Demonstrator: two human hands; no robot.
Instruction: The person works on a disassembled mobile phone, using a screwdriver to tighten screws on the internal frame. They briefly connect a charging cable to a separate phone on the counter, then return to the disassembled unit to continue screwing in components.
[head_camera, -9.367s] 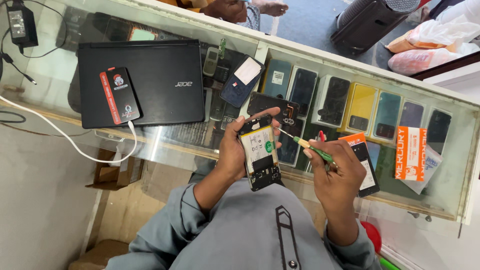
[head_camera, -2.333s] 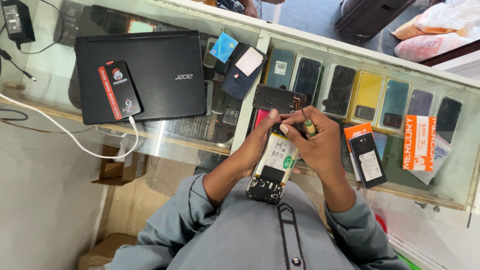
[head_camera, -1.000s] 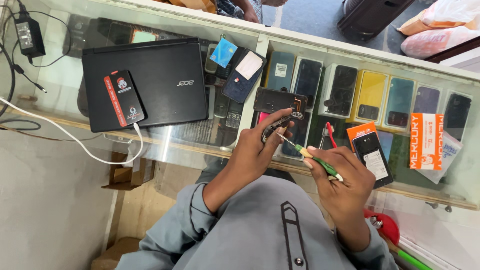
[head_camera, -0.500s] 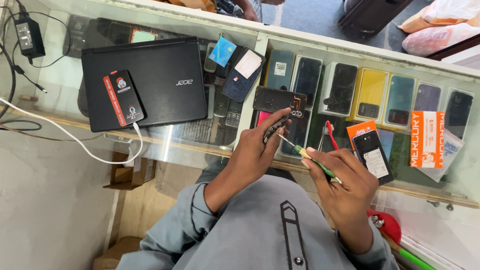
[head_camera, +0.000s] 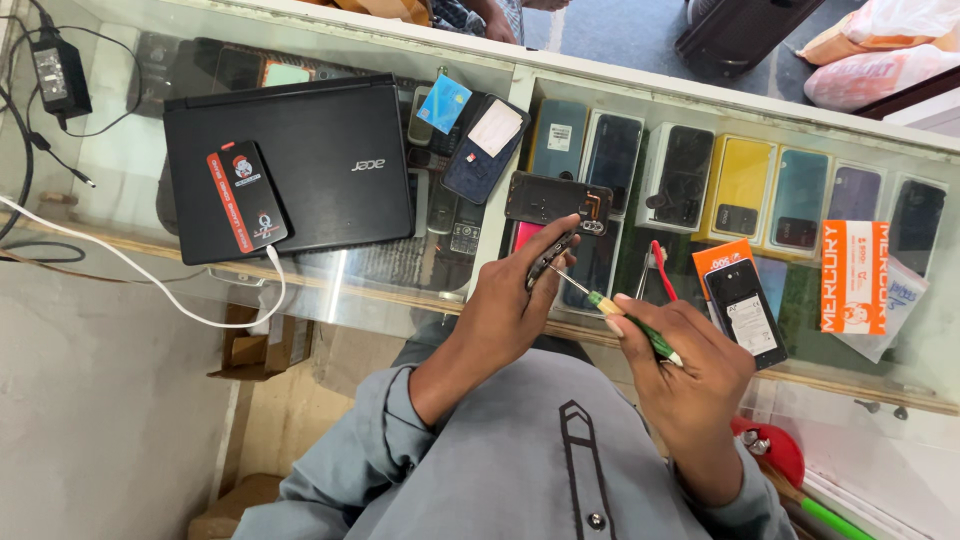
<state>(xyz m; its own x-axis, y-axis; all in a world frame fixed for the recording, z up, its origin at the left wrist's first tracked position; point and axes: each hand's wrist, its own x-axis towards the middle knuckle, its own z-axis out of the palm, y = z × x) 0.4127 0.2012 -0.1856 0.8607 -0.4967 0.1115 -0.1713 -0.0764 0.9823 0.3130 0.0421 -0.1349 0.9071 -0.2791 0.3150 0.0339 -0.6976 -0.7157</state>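
My left hand (head_camera: 515, 300) grips an opened phone (head_camera: 549, 258), held edge-on over the glass counter so only its thin side shows. My right hand (head_camera: 690, 370) holds a small green-handled screwdriver (head_camera: 630, 322), whose metal tip points up and left at the phone's edge. A black phone back cover (head_camera: 556, 198) lies on the glass just beyond the left hand. A red tool (head_camera: 661, 270) lies beside the right hand's fingers.
A closed black laptop (head_camera: 310, 160) lies at the left with a black-and-red power bank (head_camera: 245, 195) on it and a white cable (head_camera: 140, 275). Several phones are displayed under the glass (head_camera: 740, 185). An orange phone box (head_camera: 740, 305) and an orange-white packet (head_camera: 855, 275) sit at right.
Nine seconds ago the phone faced me with its insides showing; then both hands closed over it. Over the last second the hands have stayed nearly still, the phone held edge-on with the screwdriver at it.
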